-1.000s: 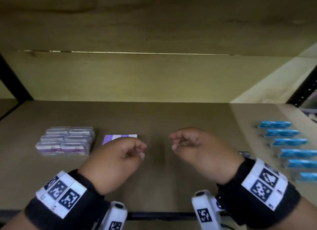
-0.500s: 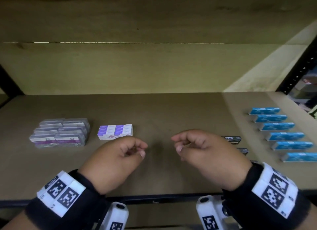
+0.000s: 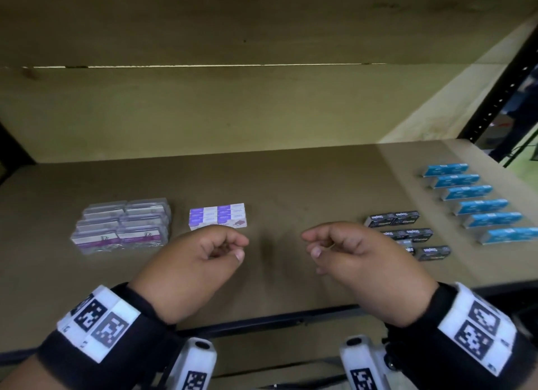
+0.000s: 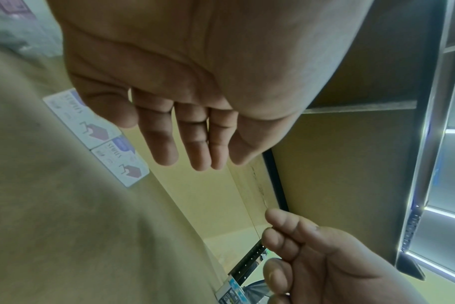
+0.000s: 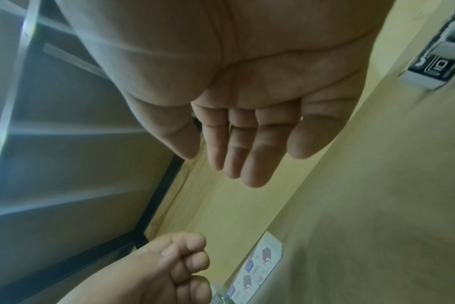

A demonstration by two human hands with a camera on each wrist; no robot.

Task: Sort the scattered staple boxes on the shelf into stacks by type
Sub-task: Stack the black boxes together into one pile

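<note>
With your left hand (image 3: 192, 261) and right hand (image 3: 361, 261) loosely curled and empty at frame centre, you appear between picks; next, gather the 6 blue boxes (image 3: 477, 203) spread at right into 1 stack.

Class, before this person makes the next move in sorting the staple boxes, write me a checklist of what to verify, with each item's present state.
1. Left hand free: ok, fingers loosely curled, holding nothing.
2. Right hand free: ok, also holding nothing.
3. Clear plastic staple boxes grouped at left: ok.
4. White-and-purple cardboard staple boxes grouped: ok, side by side.
5. Black staple boxes stacked: not ok, they lie in separate spots beside the right hand.
6. Blue staple boxes stacked: not ok, spread in a staggered row.
</note>
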